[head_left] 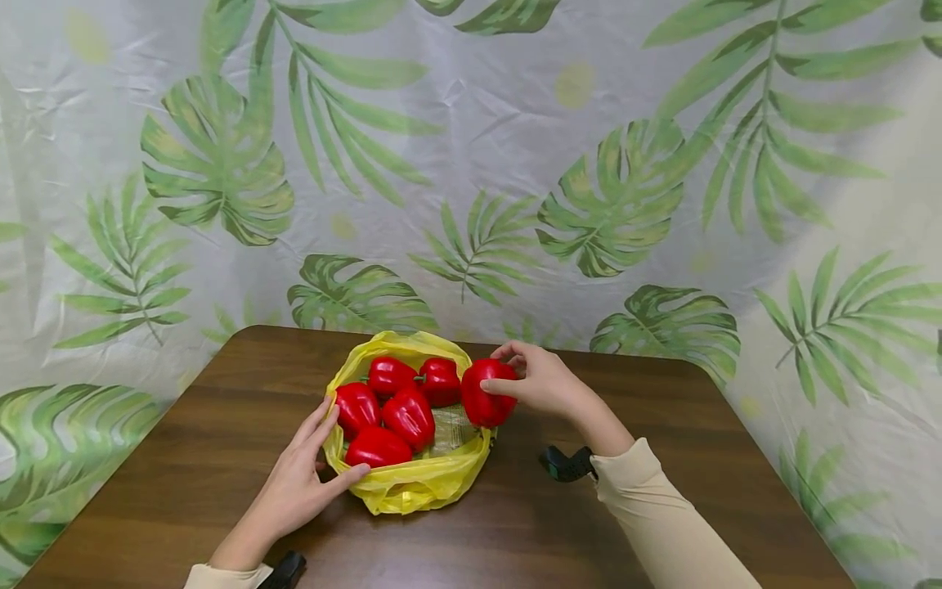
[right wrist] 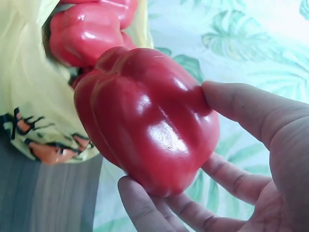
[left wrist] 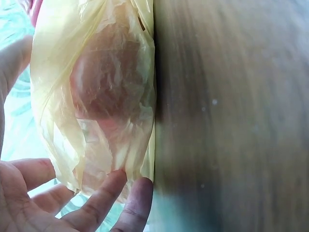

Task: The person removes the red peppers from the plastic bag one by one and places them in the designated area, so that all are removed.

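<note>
The head camera looks forward and downward from above the 6 o'clock side of the brown wood-grain table [head_left: 589,523], with the pale leaf-printed sheet [head_left: 500,74] at 12 o'clock. The left-wrist camera sits low, close against the translucent yellow plastic bag [left wrist: 53,82], rolled so the table fills 3 o'clock. The right-wrist camera closely faces one glossy red bell pepper [right wrist: 145,116], the bag at 10 o'clock; the head view shares both.
</note>
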`<state>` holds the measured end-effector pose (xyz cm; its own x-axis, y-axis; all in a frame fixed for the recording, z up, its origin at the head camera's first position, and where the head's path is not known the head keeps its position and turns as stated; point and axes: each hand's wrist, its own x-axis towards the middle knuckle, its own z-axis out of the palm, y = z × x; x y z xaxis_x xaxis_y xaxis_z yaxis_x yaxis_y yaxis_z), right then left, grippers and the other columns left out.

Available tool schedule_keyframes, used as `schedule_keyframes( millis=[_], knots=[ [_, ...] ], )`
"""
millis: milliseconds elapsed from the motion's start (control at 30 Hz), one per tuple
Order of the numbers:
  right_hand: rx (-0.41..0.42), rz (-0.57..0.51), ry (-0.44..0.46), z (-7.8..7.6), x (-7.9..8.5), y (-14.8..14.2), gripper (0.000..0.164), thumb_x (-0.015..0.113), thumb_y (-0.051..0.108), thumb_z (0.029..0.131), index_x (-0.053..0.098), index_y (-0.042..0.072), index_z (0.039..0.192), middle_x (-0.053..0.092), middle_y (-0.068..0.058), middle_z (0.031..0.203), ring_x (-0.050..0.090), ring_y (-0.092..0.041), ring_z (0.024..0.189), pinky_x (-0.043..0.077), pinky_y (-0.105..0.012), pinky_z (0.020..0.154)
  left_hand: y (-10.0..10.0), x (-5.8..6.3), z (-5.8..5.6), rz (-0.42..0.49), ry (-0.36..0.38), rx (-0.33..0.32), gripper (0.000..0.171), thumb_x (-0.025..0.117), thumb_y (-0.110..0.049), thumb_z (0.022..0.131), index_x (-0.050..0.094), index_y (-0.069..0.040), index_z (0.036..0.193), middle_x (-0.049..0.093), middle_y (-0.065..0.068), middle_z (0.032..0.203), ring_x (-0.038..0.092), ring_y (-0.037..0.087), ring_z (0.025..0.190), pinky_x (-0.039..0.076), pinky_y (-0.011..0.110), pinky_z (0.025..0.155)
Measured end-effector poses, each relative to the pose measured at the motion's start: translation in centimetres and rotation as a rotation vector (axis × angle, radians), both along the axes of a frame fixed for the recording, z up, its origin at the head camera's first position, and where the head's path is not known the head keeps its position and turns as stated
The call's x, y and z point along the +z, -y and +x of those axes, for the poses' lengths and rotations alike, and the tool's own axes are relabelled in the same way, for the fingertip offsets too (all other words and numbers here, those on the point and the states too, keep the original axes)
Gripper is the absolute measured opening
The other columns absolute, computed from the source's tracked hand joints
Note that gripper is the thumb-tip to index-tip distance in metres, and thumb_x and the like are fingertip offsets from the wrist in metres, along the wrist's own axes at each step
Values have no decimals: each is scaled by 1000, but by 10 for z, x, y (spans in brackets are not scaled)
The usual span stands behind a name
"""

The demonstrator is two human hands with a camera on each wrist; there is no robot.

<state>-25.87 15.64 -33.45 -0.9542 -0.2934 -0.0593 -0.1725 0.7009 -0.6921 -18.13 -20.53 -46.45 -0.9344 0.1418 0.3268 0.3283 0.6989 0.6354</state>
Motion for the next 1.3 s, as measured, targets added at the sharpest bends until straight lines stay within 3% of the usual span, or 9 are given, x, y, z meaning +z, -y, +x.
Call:
schedule_keyframes(
  millis=[200,267,500,633,867,1033,1100,1300],
  knots=[
    [-19,-98,16,6,-6,-22,51,80,35,98,62,10,138,65,-21,137,73,-31,109,68,-42,80,1,-1,0,-2,8,-17,109,91,-50,84,38,1,165,30,20,175,62,29,120,56,23,77],
    [-28,-117,21,7,-8,-29,51,79,35,98,61,9,139,65,-22,139,73,-32,111,68,-42,82,1,-1,0,-4,1,-19,111,92,-50,82,38,0,165,30,20,174,62,24,117,56,22,77],
    [-52,-139,6,11,-21,-50,54,78,38,100,60,8,142,62,-23,145,69,-36,122,67,-44,85,1,-1,0,-14,9,-6,104,88,-49,87,38,1,165,30,21,174,55,8,91,52,22,73],
    [-69,-163,9,10,-31,-61,55,77,36,100,58,7,143,61,-24,147,70,-35,121,67,-44,85,1,0,0,-15,10,3,101,87,-48,89,39,1,164,31,21,174,49,3,81,50,21,71],
    [-93,-183,25,11,-45,-77,55,77,34,100,57,5,143,60,-27,147,71,-36,119,66,-50,89,0,1,1,-19,16,-2,105,88,-50,87,39,1,164,30,21,174,52,6,86,52,22,73],
    [-119,-189,42,12,-57,-87,55,76,33,101,57,3,143,60,-27,147,69,-37,120,66,-51,91,0,2,1,-10,18,-13,108,91,-49,84,39,3,164,30,21,174,62,23,113,56,22,76],
    [-130,-192,54,12,-62,-90,55,76,33,101,57,3,143,60,-27,147,69,-36,120,65,-51,92,0,2,1,-8,24,-17,108,91,-49,84,39,3,164,30,21,174,62,27,116,56,22,76],
    [-152,-215,88,12,-74,-97,58,77,33,101,55,3,145,58,-28,148,70,-32,116,66,-49,91,0,3,1,-19,31,-12,104,87,-50,88,39,3,163,29,21,174,62,25,111,56,23,75]
  ],
)
